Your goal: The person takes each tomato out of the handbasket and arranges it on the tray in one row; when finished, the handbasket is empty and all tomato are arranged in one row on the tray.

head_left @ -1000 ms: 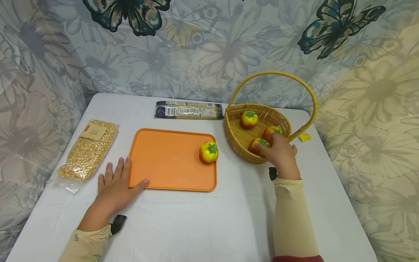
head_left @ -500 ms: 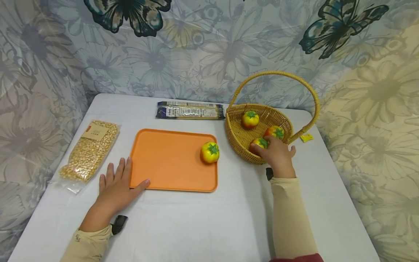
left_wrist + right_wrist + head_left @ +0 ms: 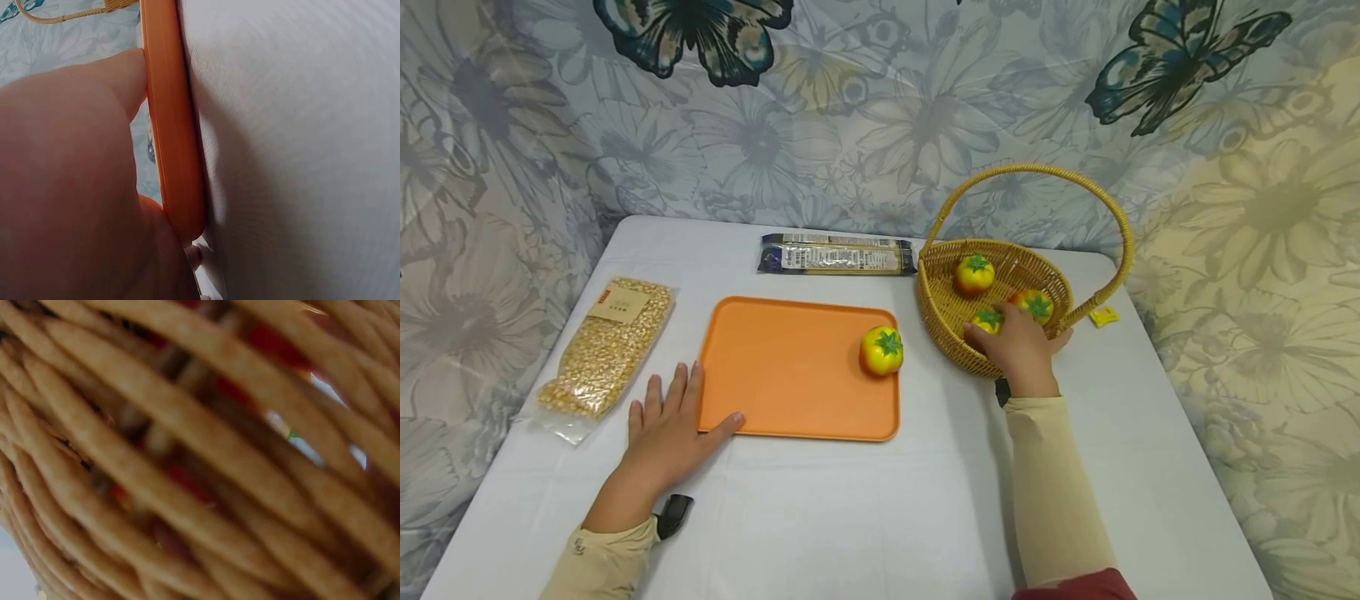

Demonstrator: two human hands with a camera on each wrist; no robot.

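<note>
In the head view the right hand point(image 3: 1021, 348) reaches over the near rim of the wicker basket point(image 3: 942, 330), thumb and fingers curled around a yellow-red persimmon-like fruit point(image 3: 987, 320). Two similar fruits lie beside it in the basket, one at the back point(image 3: 974, 275) and one at the right point(image 3: 1034, 305). Another fruit point(image 3: 881, 350) sits at the right side of the orange tray point(image 3: 797, 367). The left hand point(image 3: 664, 442) rests with spread fingers at the tray's near left corner; its thumb touches the tray edge point(image 3: 172, 119). Basket weave point(image 3: 187, 425) fills the right wrist view.
A bag of corn kernels point(image 3: 606, 350) lies left of the tray. Behind the tray is a dark, long package point(image 3: 837, 255). A small yellow packet point(image 3: 1103, 317) lies right of the basket, whose tall handle point(image 3: 1037, 167) arches over it.
The right hand has shifted left and slightly down within the basket, from between two fruits onto the nearer one, which has moved slightly left. The left hand keeps its place at the tray.
</note>
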